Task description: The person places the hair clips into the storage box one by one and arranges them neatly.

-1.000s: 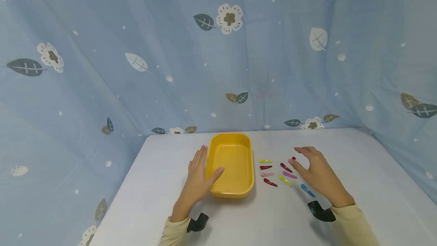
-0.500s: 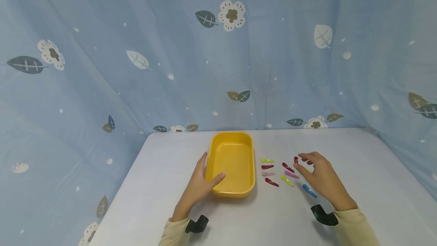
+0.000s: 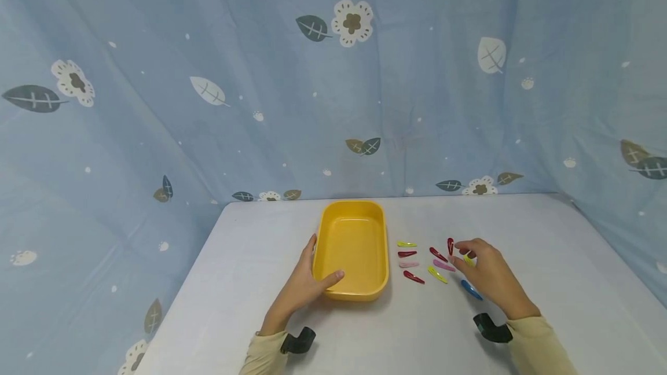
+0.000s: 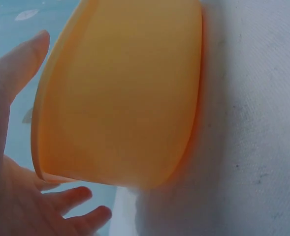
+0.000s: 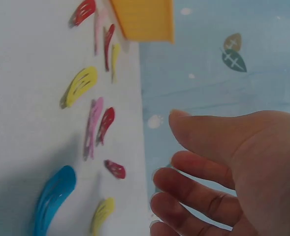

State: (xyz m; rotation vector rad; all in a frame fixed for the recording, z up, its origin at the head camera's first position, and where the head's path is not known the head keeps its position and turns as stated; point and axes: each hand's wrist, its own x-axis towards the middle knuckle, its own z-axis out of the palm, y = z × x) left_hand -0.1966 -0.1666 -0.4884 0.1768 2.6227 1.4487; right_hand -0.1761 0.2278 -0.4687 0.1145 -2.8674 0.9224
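Note:
In the head view, my right hand (image 3: pixel 484 271) hovers over the right group of snap hair clips, fingers loosely bent and nothing between them. A red hair clip (image 3: pixel 450 246) lies on the table just beyond its thumb tip. Partly hidden behind this hand is a yellow hair clip (image 3: pixel 468 260); a blue hair clip (image 3: pixel 471 290) lies nearer me. My left hand (image 3: pixel 299 288) is at the near left of a yellow tray (image 3: pixel 387 259), thumb over the rim and fingers along the outer wall. The left wrist view shows those fingers (image 4: pixel 80 196) fairly straight beside the tray's corner.
Left of the right hand lie a red hair clip (image 3: pixel 438 254), a purple hair clip (image 3: pixel 444 265) and a yellow hair clip (image 3: pixel 438 275). A column of several clips, including a pink one (image 3: pixel 409 265), runs beside the tray. A patterned blue curtain (image 3: pixel 417 74) stands behind the white table (image 3: pixel 385 340).
My right hand has let go of the red hair clip and drawn slightly back, uncovering a yellow one. My left hand's fingers have dropped lower along the tray's side.

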